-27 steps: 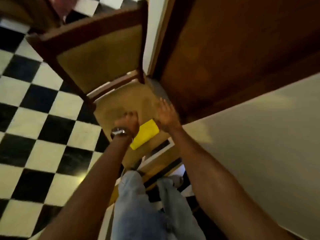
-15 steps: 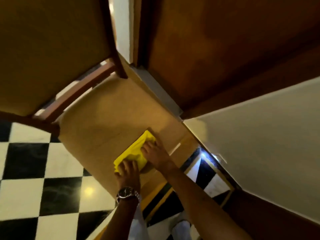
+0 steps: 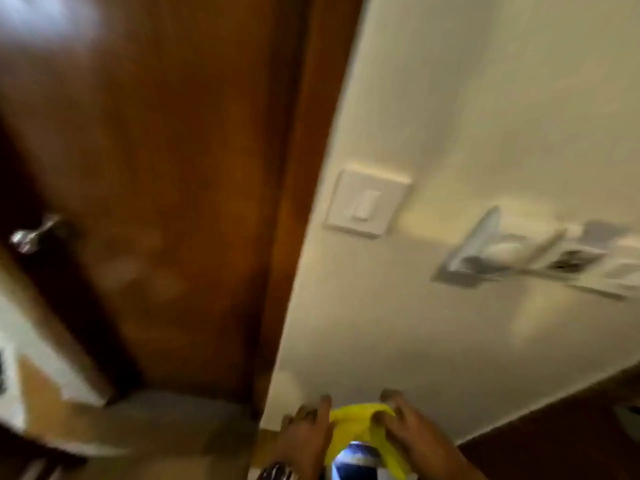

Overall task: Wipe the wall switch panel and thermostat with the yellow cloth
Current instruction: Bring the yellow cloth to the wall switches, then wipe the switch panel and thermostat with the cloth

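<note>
Holding the yellow cloth (image 3: 360, 427) bunched between both hands, low, well below the switch panel (image 3: 367, 203). Left hand (image 3: 304, 441) and right hand (image 3: 412, 434) fingers curl and pinch its folds. Likely soft, light, limp; best gripped as a wad behind a flat face. Switch panel is white, beside the brown door (image 3: 156, 174). Blurred fitting (image 3: 519, 251) right of it, maybe the thermostat.

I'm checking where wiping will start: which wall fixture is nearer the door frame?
The white switch panel, right beside the wooden door frame; the blurred grey fixture sits farther right.
</note>
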Action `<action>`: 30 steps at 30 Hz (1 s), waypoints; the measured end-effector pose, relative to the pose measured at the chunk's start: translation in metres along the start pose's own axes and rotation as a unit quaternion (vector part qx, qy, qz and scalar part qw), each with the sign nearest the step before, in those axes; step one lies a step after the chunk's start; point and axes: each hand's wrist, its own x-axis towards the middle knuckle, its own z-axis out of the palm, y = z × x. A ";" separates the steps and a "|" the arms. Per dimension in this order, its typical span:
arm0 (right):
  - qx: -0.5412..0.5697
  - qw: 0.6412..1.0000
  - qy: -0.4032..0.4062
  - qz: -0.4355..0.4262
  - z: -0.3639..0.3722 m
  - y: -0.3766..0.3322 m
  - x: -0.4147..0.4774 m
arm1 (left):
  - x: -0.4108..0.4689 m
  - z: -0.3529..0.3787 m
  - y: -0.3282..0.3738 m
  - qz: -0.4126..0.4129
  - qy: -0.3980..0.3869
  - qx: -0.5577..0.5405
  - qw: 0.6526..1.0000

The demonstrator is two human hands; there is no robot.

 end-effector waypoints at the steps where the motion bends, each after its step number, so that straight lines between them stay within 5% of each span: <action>1: -0.009 0.997 0.071 -0.016 -0.050 0.016 -0.007 | 0.014 -0.039 0.036 0.016 0.019 0.004 1.000; 2: -0.028 0.992 0.117 -0.032 -0.086 0.026 -0.012 | 0.028 -0.063 0.068 0.089 -0.001 0.032 0.995; 7: -0.199 0.877 0.400 -0.177 -0.232 0.050 -0.037 | 0.087 -0.181 0.207 0.226 0.340 0.218 0.886; 12: -0.252 0.785 0.540 -0.170 -0.286 0.048 -0.026 | 0.109 -0.233 0.249 0.217 0.413 0.255 0.847; 18: -0.119 0.791 0.592 -0.102 -0.282 0.030 -0.001 | 0.122 -0.265 0.280 0.237 0.483 0.214 0.816; 24: 0.036 0.819 0.560 -0.125 -0.224 0.009 0.015 | 0.158 -0.409 0.330 0.225 0.638 0.178 0.715; 27: 0.114 0.793 0.578 -0.155 -0.228 -0.008 0.029 | 0.182 -0.462 0.337 0.219 0.657 0.236 0.682; 30: 0.081 0.786 0.590 -0.165 -0.235 0.002 0.054 | 0.205 -0.465 0.325 0.218 0.681 0.278 0.642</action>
